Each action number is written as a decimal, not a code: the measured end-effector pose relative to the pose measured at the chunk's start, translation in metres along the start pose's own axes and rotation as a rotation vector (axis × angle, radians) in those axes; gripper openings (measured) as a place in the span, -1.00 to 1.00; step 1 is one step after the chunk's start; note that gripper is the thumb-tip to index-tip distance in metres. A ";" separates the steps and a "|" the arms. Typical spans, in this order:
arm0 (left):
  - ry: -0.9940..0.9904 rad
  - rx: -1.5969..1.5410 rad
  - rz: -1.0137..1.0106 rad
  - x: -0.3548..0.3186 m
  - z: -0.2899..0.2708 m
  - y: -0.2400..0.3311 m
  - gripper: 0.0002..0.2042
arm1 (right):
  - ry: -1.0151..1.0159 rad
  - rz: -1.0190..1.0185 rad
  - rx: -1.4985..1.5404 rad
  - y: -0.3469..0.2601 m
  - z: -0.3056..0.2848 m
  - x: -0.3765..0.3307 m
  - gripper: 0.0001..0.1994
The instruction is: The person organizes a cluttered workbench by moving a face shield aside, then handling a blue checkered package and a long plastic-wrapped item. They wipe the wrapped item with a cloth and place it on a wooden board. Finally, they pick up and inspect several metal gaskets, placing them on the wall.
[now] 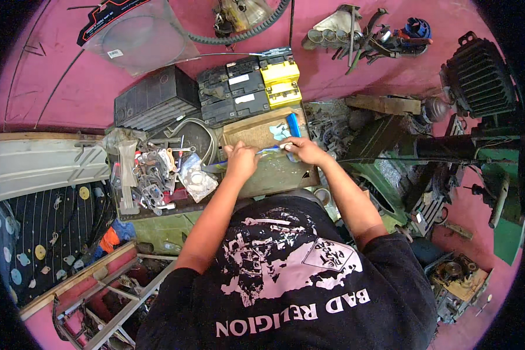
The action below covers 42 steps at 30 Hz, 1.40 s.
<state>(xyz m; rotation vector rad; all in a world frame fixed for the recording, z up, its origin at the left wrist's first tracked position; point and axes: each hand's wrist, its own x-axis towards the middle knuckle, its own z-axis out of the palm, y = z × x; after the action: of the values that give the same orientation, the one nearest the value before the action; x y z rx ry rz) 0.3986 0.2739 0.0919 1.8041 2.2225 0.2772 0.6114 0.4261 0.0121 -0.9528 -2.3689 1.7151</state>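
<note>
My left hand (241,161) is closed, its fingertips pinched on one end of a thin blue strip (268,150) above the bench. At the strip's other end my right hand (305,151) is closed too, with a small whitish bit (286,146) showing at its thumb and fingertips. Just beyond the right hand stands a bright blue flat piece (294,125), on or against a brown cardboard sheet (248,129). The strip's exact kind is too small to make out. Under both hands lies a worn, greenish-brown bench top (274,178).
Left of my hands is a tray heaped with metal tools and parts (151,175), plus a clear plastic bag (197,179). Black and yellow batteries (283,81) line the back beside a black box (154,96). A green machine (370,181) stands at right.
</note>
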 end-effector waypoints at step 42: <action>0.137 -0.087 -0.073 -0.014 0.007 0.000 -0.87 | 0.051 -0.048 -0.409 -0.052 0.005 -0.027 -0.66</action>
<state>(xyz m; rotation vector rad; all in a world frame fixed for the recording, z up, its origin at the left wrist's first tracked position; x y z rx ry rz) 0.4033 0.2603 0.0864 1.7019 2.3234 0.4880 0.6084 0.3980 0.0636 -0.9577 -2.7392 1.1930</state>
